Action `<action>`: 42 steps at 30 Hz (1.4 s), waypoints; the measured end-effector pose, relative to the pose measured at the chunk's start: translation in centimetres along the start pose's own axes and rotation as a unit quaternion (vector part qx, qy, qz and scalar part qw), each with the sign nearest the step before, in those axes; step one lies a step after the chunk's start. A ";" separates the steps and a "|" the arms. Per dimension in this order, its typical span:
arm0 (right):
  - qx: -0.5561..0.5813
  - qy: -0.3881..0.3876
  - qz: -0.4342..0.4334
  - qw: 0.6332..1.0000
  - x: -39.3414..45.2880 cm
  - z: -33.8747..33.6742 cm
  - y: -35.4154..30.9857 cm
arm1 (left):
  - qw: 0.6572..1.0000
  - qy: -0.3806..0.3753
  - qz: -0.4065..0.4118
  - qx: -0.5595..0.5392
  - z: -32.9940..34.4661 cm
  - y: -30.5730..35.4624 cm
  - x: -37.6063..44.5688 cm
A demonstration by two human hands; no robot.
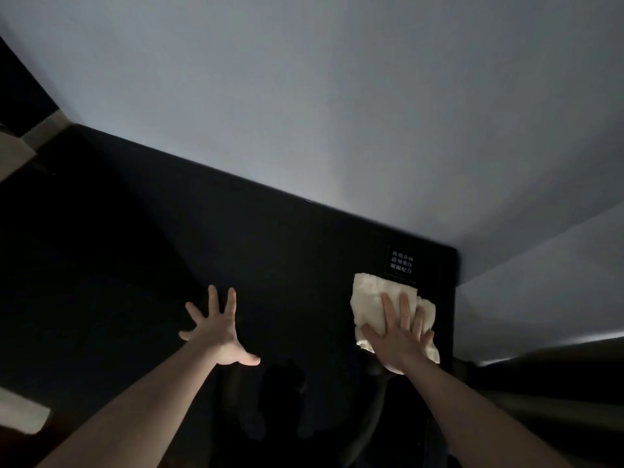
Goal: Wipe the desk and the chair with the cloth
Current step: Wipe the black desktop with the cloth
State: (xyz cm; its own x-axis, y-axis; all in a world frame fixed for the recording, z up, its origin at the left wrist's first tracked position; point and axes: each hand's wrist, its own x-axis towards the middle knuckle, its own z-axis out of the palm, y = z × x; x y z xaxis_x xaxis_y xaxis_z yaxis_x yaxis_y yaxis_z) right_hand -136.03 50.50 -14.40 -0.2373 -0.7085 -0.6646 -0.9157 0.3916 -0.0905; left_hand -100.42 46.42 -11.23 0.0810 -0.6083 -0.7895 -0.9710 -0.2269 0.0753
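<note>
cloth (374, 300) lies crumpled on dark bench (270, 265), far right corner, just near a small sign (401, 264). right hand (400, 336) presses it w/ flat fingers. left hand (219, 327) splayed wide on bench, holding nothing.

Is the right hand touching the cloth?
Touching. The head view shows the right hand lying flat, fingers straight, on top of the cloth, pressing it onto the dark desk.
</note>
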 end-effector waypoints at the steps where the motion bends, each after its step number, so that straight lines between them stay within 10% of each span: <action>1: 0.002 0.012 -0.002 1.000 0.6 -0.3 0.8 | 1.000 0.004 -0.007 -0.003 0.2 1.0 0.0; 29: 0.062 0.114 0.039 0.991 4.1 -1.1 2.1 | 0.998 0.057 0.018 0.010 1.3 1.2 0.3; 34: 0.100 0.087 0.122 0.984 0.4 2.0 -1.3 | 0.989 0.100 0.104 0.020 0.7 -5.2 -1.1; 42: 0.129 0.049 0.190 0.972 -2.1 6.3 -13.8 | 0.995 0.099 -0.018 0.007 -4.5 -25.9 0.1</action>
State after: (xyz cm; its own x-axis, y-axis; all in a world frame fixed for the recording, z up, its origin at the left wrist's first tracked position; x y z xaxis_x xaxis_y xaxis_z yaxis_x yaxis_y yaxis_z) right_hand -120.79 50.30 -16.42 -0.5838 -0.5309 -0.6143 -0.6467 0.7615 -0.0435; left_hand -74.25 48.84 -10.54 0.1582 -0.7382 -0.6558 -0.9693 -0.2425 0.0392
